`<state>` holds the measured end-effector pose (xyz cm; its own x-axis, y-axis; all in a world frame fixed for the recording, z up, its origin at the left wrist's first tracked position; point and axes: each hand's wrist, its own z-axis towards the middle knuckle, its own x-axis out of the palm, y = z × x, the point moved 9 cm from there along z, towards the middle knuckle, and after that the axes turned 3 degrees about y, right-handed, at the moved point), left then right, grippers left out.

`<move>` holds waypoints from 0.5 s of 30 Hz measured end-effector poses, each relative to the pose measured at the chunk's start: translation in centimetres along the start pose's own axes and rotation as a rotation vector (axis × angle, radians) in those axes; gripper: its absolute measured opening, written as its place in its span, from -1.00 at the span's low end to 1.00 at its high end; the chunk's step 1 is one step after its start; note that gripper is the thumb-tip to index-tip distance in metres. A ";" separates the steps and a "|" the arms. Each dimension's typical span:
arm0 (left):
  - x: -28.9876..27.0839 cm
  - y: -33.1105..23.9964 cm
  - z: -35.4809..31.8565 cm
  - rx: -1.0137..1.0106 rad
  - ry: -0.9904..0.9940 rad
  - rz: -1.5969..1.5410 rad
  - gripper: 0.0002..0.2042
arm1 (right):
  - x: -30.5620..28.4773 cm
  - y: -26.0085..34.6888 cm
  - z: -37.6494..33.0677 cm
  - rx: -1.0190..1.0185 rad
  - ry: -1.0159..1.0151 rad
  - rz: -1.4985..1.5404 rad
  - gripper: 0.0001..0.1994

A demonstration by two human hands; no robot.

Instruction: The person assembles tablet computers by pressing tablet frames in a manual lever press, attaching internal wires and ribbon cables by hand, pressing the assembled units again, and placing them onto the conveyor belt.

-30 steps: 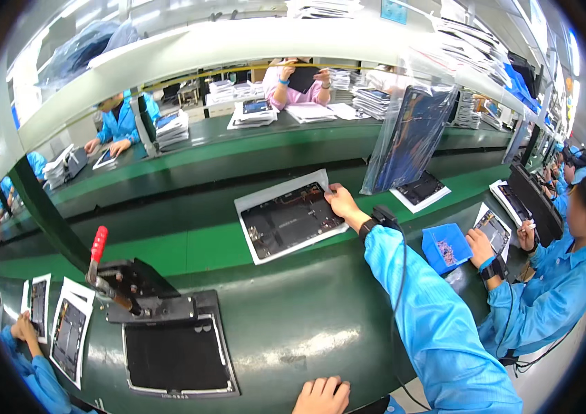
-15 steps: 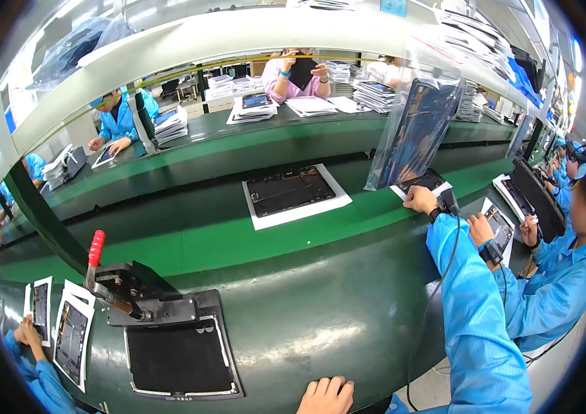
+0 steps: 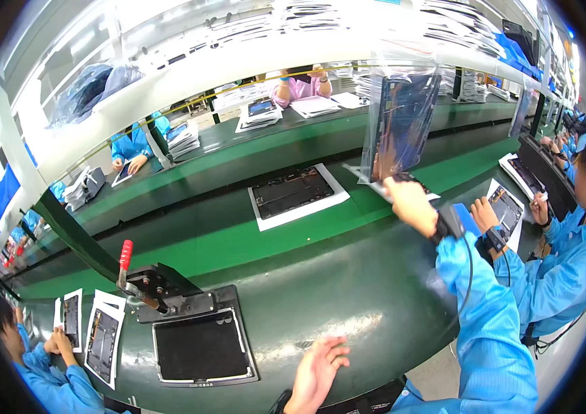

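Note:
My right hand (image 3: pixel 414 207), in a blue sleeve with a black wrist strap and cable, reaches across the bench. Its fingers are closed on the edge of an opened tablet (image 3: pixel 414 182) on a white sheet, whose left side is tilted up. The hanging clear plastic bag (image 3: pixel 403 124), with a tablet-like panel inside, hides part of this. Low in front, my left hand (image 3: pixel 317 372) hovers over the dark green bench, fingers apart and holding nothing. To its left stands a black clamp fixture (image 3: pixel 176 303) with a red handle, a flat black panel (image 3: pixel 200 350) in its frame.
Another opened tablet (image 3: pixel 293 193) rests on white paper on the green strip. Co-workers sit close at right (image 3: pixel 559 276) and left (image 3: pixel 44 366), with tablets on paper. A white shelf beam (image 3: pixel 238 65) crosses above; paper stacks stand behind.
My left hand has risen off the bench edge and spread its fingers. My right hand has tilted the sheet with the tablet up from the green strip. The view has shifted.

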<state>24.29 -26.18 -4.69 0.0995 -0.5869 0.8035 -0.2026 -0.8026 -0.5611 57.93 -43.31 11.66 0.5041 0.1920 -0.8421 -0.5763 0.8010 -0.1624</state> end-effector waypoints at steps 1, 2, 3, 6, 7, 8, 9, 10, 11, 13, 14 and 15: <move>0.5 -0.5 -0.1 -0.001 -0.002 0.008 -0.58 | -2.2 3.6 -1.1 -0.017 0.006 0.067 -0.73; 0.7 -1.0 2.2 -0.014 -0.038 -0.031 -0.56 | -1.7 5.8 -2.7 -0.017 0.067 0.127 -0.74; 1.1 -1.6 2.8 0.013 -0.076 -0.056 -0.53 | -2.9 8.9 -4.2 -0.039 0.093 0.199 -0.74; 1.9 -2.8 3.3 0.050 -0.121 -0.053 -0.27 | -7.5 18.8 -9.1 -0.172 0.212 0.295 -0.75; 2.4 -2.7 3.3 0.049 -0.123 -0.164 -0.30 | -9.1 21.1 -11.2 -0.216 0.223 0.315 -0.74; 1.9 -2.7 3.4 0.056 -0.068 -0.153 -0.37 | -10.1 23.5 -13.1 -0.312 0.257 0.370 -0.74; 1.7 -3.1 2.7 0.072 -0.071 -0.127 -0.56 | -10.9 25.7 -14.8 -0.392 0.281 0.367 -0.77; -0.5 -3.0 1.7 0.070 -0.207 0.091 -0.66 | -11.9 27.3 -16.3 -0.429 0.233 0.340 -0.78; -2.9 -3.1 0.4 0.074 -0.347 0.311 -0.74 | -12.6 28.5 -17.4 -0.475 0.183 0.318 -0.79; -3.7 -3.5 -1.6 0.008 -0.357 0.285 -0.81 | -13.2 28.4 -18.3 -0.426 0.201 0.498 -0.78; -3.8 -4.0 -2.4 -0.012 -0.378 0.339 -0.73 | -12.8 28.1 -18.7 -0.406 0.212 0.494 -0.78; -6.8 -2.8 -3.4 -0.089 -0.409 0.277 -0.68 | -12.6 28.0 -19.2 -0.400 0.221 0.648 -0.78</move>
<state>20.92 -19.55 -7.90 0.4007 -0.7848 0.4728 -0.3561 -0.6089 -0.7088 23.09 -34.21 7.87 -0.1261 0.4001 -0.9078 -0.9197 0.2958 0.2581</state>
